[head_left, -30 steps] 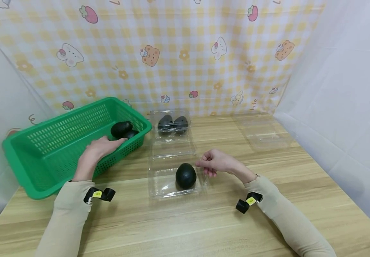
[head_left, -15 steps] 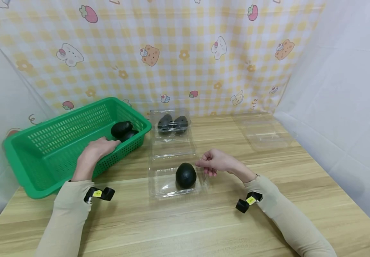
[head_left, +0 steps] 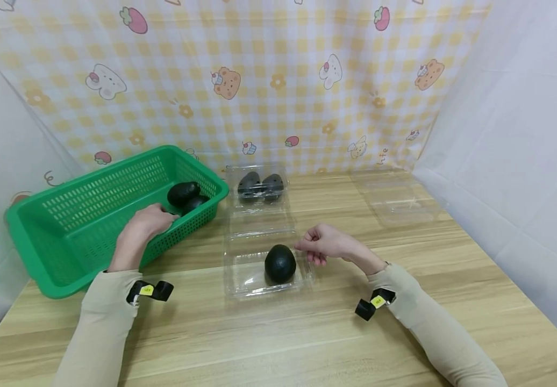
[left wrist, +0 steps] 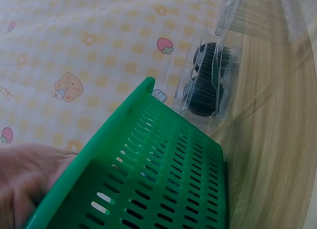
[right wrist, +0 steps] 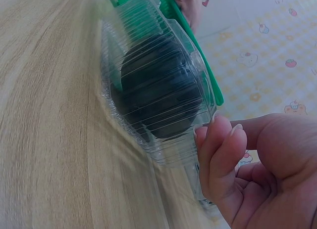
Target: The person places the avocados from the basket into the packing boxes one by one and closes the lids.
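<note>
My left hand [head_left: 150, 223] reaches over the near wall of a green plastic basket [head_left: 106, 185]. Its fingertips are hidden inside, beside two dark avocados [head_left: 183, 194] at the basket's right end; I cannot tell whether they hold one. On the table, a clear plastic clamshell box [head_left: 244, 274] lies with its lid folded back, one avocado [head_left: 280, 264] sitting in its right half. My right hand [head_left: 327, 244] pinches the box's right rim between thumb and fingers, as the right wrist view shows up close.
Behind the working box stands another clear box [head_left: 285, 169] with two avocados [head_left: 272, 188] inside. More clear plastic packaging [head_left: 401, 207] lies at the back right of the wooden table [head_left: 278, 344]. A checked curtain [head_left: 278, 113] hangs behind.
My left hand has drawn slightly left and lower in the basket. The lower avocado by its fingertips has shifted a little left. My right hand and the box stay where they were.
</note>
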Tool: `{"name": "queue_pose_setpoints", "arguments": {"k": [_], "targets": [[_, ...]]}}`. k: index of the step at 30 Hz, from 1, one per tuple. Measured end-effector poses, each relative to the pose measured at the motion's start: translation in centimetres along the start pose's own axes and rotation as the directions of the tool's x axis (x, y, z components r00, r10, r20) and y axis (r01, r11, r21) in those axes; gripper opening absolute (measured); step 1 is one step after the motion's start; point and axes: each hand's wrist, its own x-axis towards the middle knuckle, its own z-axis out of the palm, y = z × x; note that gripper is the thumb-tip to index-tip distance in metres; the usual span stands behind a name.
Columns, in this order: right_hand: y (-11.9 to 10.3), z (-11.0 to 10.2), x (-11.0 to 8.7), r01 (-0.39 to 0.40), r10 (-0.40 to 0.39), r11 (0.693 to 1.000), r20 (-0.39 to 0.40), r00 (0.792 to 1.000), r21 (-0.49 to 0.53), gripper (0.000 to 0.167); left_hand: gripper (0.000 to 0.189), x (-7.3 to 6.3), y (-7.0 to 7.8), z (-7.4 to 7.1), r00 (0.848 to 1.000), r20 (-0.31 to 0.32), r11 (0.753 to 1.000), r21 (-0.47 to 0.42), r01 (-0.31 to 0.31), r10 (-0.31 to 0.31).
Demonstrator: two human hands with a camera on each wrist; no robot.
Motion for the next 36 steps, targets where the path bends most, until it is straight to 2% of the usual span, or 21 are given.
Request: {"name": "queue_pose_setpoints", "arguments": {"k": [4, 9, 15, 25, 36], "targets": [[-0.08, 0.01, -0.06, -0.002, 0.002, 1.000, -0.003, 1.000, 0.000, 0.032, 0.069, -0.17, -0.12, 0.15, 0.999, -0.030, 0.999, -0.043, -0.015, 0.013], [0.05, -0.01, -0.10, 0.003, -0.003, 1.000, -0.006, 1.000, -0.014, 0.032, 0.070, -0.31, -0.22, 0.44, 0.995, -0.099, 0.995, -0.092, -0.028, 0.018], [0.17, -0.04, -0.13, 0.004, -0.005, 1.000, -0.006, 1.000, -0.017, 0.032, 0.076, -0.15, -0.12, 0.54, 0.981, -0.192, 0.993, -0.105, -0.047, 0.027], [0.12, -0.16, -0.19, 0.008, -0.008, 1.000, -0.002, 1.000, -0.008, 0.032, 0.076, -0.04, -0.11, 0.37, 0.941, -0.332, 0.988, -0.112, -0.106, 0.063], [0.15, -0.09, -0.15, 0.012, -0.012, 1.000, -0.005, 1.000, -0.014, 0.031, 0.072, 0.05, -0.16, 0.45, 0.883, -0.465, 0.978, -0.144, -0.150, 0.067]]}}
